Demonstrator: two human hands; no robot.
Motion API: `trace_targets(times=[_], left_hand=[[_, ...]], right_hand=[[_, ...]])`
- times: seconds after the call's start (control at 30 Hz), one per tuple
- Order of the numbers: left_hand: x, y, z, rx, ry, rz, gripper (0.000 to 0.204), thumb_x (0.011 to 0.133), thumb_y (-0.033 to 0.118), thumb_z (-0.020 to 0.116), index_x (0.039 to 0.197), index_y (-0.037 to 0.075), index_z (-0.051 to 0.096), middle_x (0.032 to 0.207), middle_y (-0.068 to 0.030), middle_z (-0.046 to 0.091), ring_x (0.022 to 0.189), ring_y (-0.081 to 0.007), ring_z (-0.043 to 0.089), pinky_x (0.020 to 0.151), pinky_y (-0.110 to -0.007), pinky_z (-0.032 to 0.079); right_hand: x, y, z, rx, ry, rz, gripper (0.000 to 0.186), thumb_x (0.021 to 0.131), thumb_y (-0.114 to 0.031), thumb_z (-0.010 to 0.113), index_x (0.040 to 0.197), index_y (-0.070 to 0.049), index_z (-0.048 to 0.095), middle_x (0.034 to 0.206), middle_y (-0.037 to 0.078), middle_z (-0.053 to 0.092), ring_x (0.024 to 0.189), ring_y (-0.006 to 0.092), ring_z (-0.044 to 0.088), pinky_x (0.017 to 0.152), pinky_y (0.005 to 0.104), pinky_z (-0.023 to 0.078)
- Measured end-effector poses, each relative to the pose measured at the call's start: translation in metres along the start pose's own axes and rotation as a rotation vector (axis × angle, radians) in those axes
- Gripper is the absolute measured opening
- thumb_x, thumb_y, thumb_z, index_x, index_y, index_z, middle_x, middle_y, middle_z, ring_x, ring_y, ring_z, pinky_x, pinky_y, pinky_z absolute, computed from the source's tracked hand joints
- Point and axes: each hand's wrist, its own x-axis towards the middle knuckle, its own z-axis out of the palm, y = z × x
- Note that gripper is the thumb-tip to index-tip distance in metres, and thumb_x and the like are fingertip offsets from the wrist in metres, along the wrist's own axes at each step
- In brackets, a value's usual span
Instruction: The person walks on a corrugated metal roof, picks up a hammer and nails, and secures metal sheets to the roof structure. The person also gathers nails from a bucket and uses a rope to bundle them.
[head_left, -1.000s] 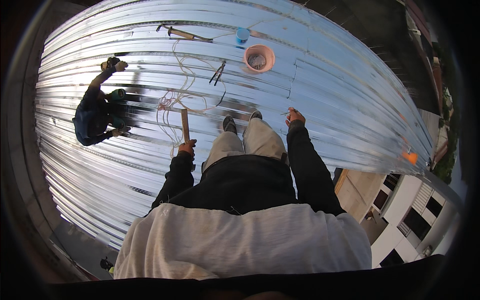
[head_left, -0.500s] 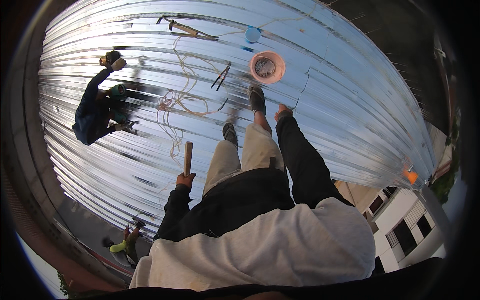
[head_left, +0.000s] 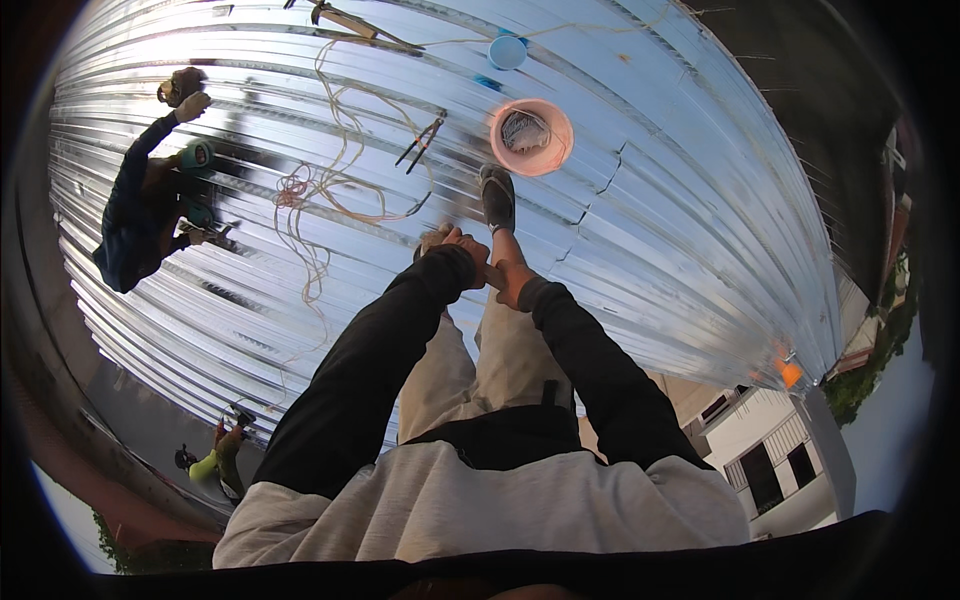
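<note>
In front of my shins, my left hand point(head_left: 464, 254) and my right hand point(head_left: 513, 283) come together. Between them shows a short piece of a wooden handle point(head_left: 494, 277), with the fingers of both hands closed round it. The rest of this wooden-handled tool is hidden by my hands. Beyond my foot stands a pinkish-orange bucket point(head_left: 552, 155) with a bundle of thin grey metal pieces point(head_left: 524, 131) inside. Long-handled pincers point(head_left: 421, 142) lie on the ribbed metal sheeting point(head_left: 640, 240) to the left of the bucket.
Loose pale cord point(head_left: 345, 190) trails over the sheeting at centre left. A blue tub point(head_left: 507, 53) and a wooden-handled tool point(head_left: 362, 24) lie farther off. One co-worker point(head_left: 135, 215) crouches at the left; another point(head_left: 215, 462) is below the lower-left edge. A white building point(head_left: 790, 450) stands lower right.
My left hand has swung up and right with the wooden handle. My right hand has come down and left from the sheeting to meet it. The view has shifted slightly.
</note>
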Motion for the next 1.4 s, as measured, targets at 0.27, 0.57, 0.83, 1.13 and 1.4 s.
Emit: trace_targets(times=[0.27, 0.57, 0.83, 1.13, 1.4], left_hand=[[-0.014, -0.006, 0.085, -0.454, 0.912, 0.085, 0.054, 0.072, 0.024, 0.064, 0.119, 0.004, 0.048, 0.118, -0.0181, 0.053, 0.122, -0.0372, 0.040, 0.104, -0.050, 0.027], [-0.075, 0.001, 0.291, -0.856, 0.423, -0.302, 0.066, 0.068, 0.036, 0.070, 0.123, 0.006, 0.047, 0.134, -0.0198, 0.039, 0.124, -0.0406, 0.037, 0.103, -0.048, 0.031], [-0.045, -0.008, 0.299, -0.786, 0.281, -0.495, 0.065, 0.068, 0.038, 0.069, 0.123, 0.010, 0.050, 0.139, -0.0149, 0.038, 0.129, -0.0374, 0.033, 0.104, -0.049, 0.031], [-0.041, -0.052, 0.327, -1.013, 0.381, -0.660, 0.052, 0.069, 0.036, 0.067, 0.112, 0.010, 0.057, 0.130, -0.0084, 0.048, 0.122, -0.0299, 0.043, 0.099, -0.046, 0.033], [-0.043, -0.056, 0.358, -1.117, 0.503, -0.741, 0.041, 0.074, 0.037, 0.063, 0.105, 0.010, 0.060, 0.129, -0.0058, 0.049, 0.124, -0.0272, 0.042, 0.098, -0.047, 0.034]], right_hand=[[0.157, 0.098, 0.002, 0.281, 0.419, 0.533, 0.053, 0.068, -0.030, 0.071, 0.104, 0.007, 0.057, 0.104, 0.027, 0.062, 0.098, 0.0374, 0.061, 0.086, 0.0407, 0.050], [0.324, 0.175, -0.011, 0.548, 0.780, 0.612, 0.061, 0.072, -0.031, 0.069, 0.114, 0.008, 0.049, 0.104, 0.024, 0.062, 0.095, 0.0384, 0.061, 0.083, 0.0425, 0.048], [0.279, 0.050, 0.047, -0.175, 1.212, 0.462, 0.054, 0.074, -0.026, 0.066, 0.121, -0.008, 0.047, 0.114, 0.014, 0.053, 0.109, 0.0344, 0.048, 0.090, 0.0487, 0.040], [0.479, 0.037, 0.124, 0.214, 0.648, 0.193, 0.061, 0.071, -0.041, 0.071, 0.114, -0.001, 0.052, 0.110, 0.021, 0.059, 0.106, 0.0367, 0.056, 0.091, 0.0414, 0.043], [0.645, 0.027, 0.093, 0.148, 0.453, 0.498, 0.087, 0.064, -0.066, 0.069, 0.104, 0.010, 0.059, 0.090, 0.016, 0.065, 0.078, 0.0222, 0.066, 0.063, 0.0297, 0.053]])
